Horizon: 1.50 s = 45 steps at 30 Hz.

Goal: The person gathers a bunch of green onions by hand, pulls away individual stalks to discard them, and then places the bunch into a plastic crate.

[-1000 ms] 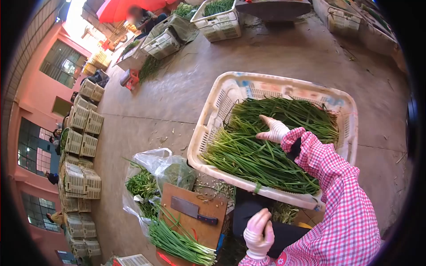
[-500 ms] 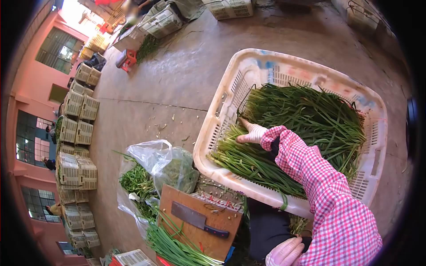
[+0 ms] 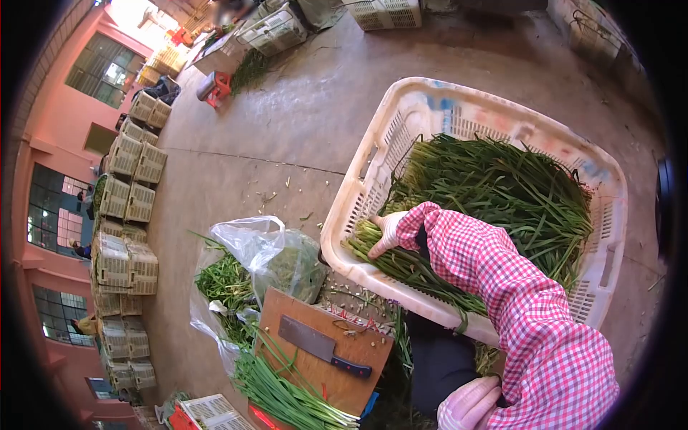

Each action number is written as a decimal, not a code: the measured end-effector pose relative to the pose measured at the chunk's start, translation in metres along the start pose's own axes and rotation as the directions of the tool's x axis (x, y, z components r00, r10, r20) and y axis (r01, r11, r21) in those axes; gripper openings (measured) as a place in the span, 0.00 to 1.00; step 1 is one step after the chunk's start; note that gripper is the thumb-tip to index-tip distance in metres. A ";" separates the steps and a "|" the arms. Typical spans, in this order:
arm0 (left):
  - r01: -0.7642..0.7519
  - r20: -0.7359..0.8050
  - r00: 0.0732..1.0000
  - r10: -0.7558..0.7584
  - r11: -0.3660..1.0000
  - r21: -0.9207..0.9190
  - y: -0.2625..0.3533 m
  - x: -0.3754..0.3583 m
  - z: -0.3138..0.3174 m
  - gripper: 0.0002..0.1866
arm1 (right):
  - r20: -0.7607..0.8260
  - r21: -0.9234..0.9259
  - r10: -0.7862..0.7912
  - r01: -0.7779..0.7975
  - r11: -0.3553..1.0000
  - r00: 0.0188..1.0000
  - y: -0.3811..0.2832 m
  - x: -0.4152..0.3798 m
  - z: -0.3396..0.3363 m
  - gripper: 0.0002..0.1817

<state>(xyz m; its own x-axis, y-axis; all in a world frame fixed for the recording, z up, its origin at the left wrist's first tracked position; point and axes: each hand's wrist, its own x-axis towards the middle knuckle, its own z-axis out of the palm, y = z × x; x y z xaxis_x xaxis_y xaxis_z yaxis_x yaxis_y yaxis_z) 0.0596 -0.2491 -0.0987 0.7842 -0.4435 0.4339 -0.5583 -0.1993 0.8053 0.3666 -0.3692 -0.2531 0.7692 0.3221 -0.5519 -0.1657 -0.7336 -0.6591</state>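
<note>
My right hand [image 3: 389, 231], in a pale glove with a pink-checked sleeve, reaches into a white plastic crate [image 3: 337, 251]. Its thumb and fingers close round the pale stem ends of a bunch of garlic chives [image 3: 362, 235] at the crate's near left corner. A larger heap of garlic chives [image 3: 494, 175] fills the crate beyond it. Low in the view my left hand [image 3: 467, 407], also gloved, rests by my dark-clothed leg [image 3: 441, 362] with fingers bent and together; whatever they hold is hidden. Dry straw strands [image 3: 487, 358] lie just above it.
A cleaver [image 3: 308, 338] lies on a wooden board [image 3: 287, 308] beside loose green stalks [image 3: 287, 394]. Left of the crate stands a clear plastic bag [image 3: 247, 247] of greens. Stacked crates [image 3: 129, 265] line the wall; a red stool [image 3: 215, 87] stands farther off.
My right hand has moved left and slightly down across the chives, to the stem ends, and its fingers have closed. The view has shifted slightly; my left hand stays low by the leg.
</note>
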 end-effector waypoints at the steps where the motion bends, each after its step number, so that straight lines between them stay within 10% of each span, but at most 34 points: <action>1: 0.003 0.003 1.000 -0.003 1.000 0.004 0.000 -0.002 0.000 0.16 | -0.009 0.000 -0.023 0.023 1.000 1.000 -0.001 0.000 0.003 0.65; 11: -0.006 0.012 1.000 0.006 1.000 0.023 0.008 -0.013 0.011 0.16 | -0.259 -0.221 0.100 -0.159 0.962 0.961 -0.042 -0.016 0.023 0.38; 20: 0.026 -0.018 1.000 -0.025 0.998 0.060 0.013 -0.015 0.017 0.16 | -0.291 -0.102 0.018 -0.050 0.994 0.957 -0.024 -0.024 0.018 0.43; 24: 0.394 -0.222 0.780 -0.585 0.734 -0.553 0.022 -0.011 0.006 0.13 | -0.311 0.101 -0.035 0.070 0.992 0.950 -0.010 -0.045 0.010 0.45; 29: 0.133 -0.306 0.738 -0.601 0.575 -0.807 -0.016 0.018 -0.030 0.24 | -0.519 0.370 -0.185 0.414 0.832 0.835 0.039 -0.089 0.005 0.43; 35: 0.316 -0.089 0.659 -0.747 0.383 -0.868 -0.076 0.051 -0.013 0.38 | -0.599 0.597 -0.223 0.615 0.516 0.769 0.046 -0.173 0.002 0.40; 42: 0.419 -0.092 0.838 -0.538 0.743 -0.522 -0.101 0.076 0.002 0.46 | -0.589 0.575 -0.291 0.644 0.505 0.754 0.035 -0.226 0.010 0.39; 45: 0.494 -0.056 0.807 -0.588 0.723 -0.483 -0.103 0.081 -0.007 0.47 | -0.568 0.351 -0.340 0.594 0.724 0.750 0.035 -0.245 0.009 0.37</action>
<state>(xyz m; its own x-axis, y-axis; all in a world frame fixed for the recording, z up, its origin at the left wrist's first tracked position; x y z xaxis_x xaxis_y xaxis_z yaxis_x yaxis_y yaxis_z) 0.1829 -0.2581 -0.1432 0.9763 -0.1915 -0.1010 0.1141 0.0585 0.9917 0.1669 -0.4683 -0.1453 0.9834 0.1512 0.1003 0.1203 -0.1295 -0.9843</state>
